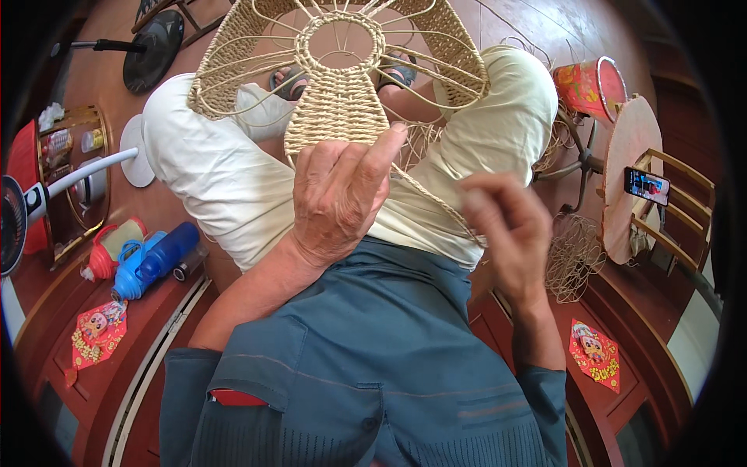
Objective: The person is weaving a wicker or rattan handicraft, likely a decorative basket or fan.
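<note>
Wickerwork: lies in front of the body, over the gap between the knees; straw-coloured, spoked between a braided ring and a broad curved rim, with a dense tongue pointing toward the lap.
Left hand: holds the near end of the tongue, back of the hand upward; fingers bent close together, thumb reaching forward along the right side; some fingertips hidden.
Right hand: hangs above the right thigh, apart from the wickerwork; blurred, fingers bent and narrow, at the far end of the cord; cannot tell whether pinched on it.
Cord: runs slantwise from beside the left hand down to the right hand; straw-coloured, twisted.
Loose strands: lie tangled on the right, past the right hand.
Trousers: cream, knees spread apart.
Shirt: dark blue-grey, above the trousers.
Bottles: lie on the left, near one another, dark blue and light blue.
Tub: red, patterned, at upper right, near a round board.
Phone: lit screen, in front of the round board, beside a slatted wooden chair.
Fan: at the left edge, partly cut off.
</note>
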The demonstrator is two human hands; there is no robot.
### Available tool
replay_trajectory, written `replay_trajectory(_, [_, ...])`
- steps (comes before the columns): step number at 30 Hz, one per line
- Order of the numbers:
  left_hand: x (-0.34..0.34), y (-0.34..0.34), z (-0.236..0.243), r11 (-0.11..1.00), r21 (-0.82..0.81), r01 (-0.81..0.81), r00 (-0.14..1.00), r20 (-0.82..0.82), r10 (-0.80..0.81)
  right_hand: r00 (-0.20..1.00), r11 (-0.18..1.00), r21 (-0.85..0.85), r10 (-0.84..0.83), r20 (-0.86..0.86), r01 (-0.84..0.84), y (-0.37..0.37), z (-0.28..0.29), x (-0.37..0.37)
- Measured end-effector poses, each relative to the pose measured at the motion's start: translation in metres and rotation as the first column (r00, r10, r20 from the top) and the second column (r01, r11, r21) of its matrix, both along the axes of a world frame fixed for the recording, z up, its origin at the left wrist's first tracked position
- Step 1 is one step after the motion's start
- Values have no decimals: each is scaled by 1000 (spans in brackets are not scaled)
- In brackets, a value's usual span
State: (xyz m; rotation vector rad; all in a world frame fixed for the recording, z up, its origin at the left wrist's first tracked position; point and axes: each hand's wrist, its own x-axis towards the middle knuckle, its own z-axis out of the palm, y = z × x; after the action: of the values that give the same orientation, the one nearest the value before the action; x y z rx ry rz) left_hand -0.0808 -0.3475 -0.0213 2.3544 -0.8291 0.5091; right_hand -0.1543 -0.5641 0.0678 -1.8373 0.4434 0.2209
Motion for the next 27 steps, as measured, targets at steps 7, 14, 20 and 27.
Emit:
replay_trajectory(7, [3,0,0,1000,12,12,999,44,-12,850,691,-594,526,21,-412,27,-32,4])
replay_trajectory(14, [1,0,2,1000,-2,-6,1000,2,6,954,890,-413,-71,292,193,5,-15,13])
replay_trajectory(20, [2,6,3,996,-57,71,997,-40,-73,931,934,-353,71,357,64,27,-23,12])
replay_trajectory(27, [2,14,2,987,-58,147,989,-11,-148,966,985,-171,46,255,-2,56,-51,18])
